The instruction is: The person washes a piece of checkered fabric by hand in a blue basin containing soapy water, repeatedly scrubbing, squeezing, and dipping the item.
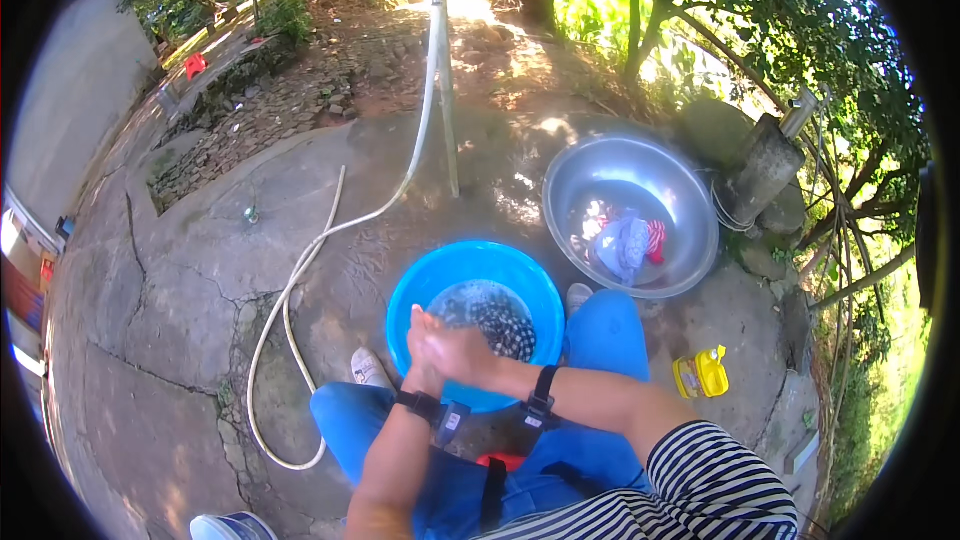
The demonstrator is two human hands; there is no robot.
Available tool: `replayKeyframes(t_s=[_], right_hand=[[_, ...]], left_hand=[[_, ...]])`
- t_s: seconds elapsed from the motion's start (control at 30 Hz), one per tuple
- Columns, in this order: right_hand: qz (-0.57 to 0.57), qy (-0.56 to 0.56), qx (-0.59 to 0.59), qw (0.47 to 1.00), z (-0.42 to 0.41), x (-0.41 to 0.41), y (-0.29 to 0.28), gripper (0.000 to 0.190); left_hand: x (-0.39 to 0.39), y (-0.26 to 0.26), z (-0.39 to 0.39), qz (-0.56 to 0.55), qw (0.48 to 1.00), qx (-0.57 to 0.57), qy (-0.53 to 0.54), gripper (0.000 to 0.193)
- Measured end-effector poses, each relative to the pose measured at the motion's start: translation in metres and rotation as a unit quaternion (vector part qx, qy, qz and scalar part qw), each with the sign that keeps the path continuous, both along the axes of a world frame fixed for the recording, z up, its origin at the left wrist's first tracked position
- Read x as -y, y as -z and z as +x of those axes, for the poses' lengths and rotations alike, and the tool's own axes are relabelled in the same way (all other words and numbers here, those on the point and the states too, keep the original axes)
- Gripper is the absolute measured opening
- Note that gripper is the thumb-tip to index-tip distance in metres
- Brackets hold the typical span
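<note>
My left hand (420,349) and my right hand (466,354) press together above the near left part of a blue plastic basin (551,300). Motion blurs the right hand, and I cannot tell whether anything is between the palms. Below them, a dark checked cloth (506,326) lies in sudsy water inside the basin. Each wrist carries a black strap with a small device. The basin stands on the ground between my knees.
A large metal basin (675,187) at the right holds a lavender cloth (622,246) and a red-striped cloth (656,240). Nearby stands a yellow plastic bottle (701,373). A pale hose (259,390) loops across the cracked concrete at left, running up to a standpipe (448,90).
</note>
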State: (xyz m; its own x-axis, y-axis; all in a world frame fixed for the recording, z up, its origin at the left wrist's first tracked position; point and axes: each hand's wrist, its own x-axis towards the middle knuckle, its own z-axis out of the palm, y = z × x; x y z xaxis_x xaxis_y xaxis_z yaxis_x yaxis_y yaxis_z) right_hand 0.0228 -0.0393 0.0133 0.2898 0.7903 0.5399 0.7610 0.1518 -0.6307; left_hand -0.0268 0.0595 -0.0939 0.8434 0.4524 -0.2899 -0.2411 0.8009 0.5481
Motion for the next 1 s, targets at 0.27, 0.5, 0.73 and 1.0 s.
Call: replayKeyframes(t_s=[0.27, 0.5, 0.73, 1.0], right_hand=[[-0.086, 0.125, -0.028, 0.988, 0.039, -0.004, 0.030, 0.035], [-0.025, 0.093, -0.056, 0.994, 0.047, -0.004, 0.022, 0.034], [0.054, -0.037, -0.019, 0.998, -0.007, 0.009, -0.003, 0.034], [-0.031, 0.129, -0.294, 0.946, 0.076, -0.018, 0.017, 0.043]], left_hand=[[0.033, -0.033, 0.018, -0.006, 0.982, -0.176, -0.067, 0.049], [0.062, -0.089, 0.028, -0.001, 0.953, -0.273, -0.130, 0.039], [-0.024, 0.033, -0.017, -0.052, 0.934, 0.350, 0.038, 0.038], [0.020, -0.080, 0.007, -0.043, 0.996, -0.061, 0.053, 0.054]])
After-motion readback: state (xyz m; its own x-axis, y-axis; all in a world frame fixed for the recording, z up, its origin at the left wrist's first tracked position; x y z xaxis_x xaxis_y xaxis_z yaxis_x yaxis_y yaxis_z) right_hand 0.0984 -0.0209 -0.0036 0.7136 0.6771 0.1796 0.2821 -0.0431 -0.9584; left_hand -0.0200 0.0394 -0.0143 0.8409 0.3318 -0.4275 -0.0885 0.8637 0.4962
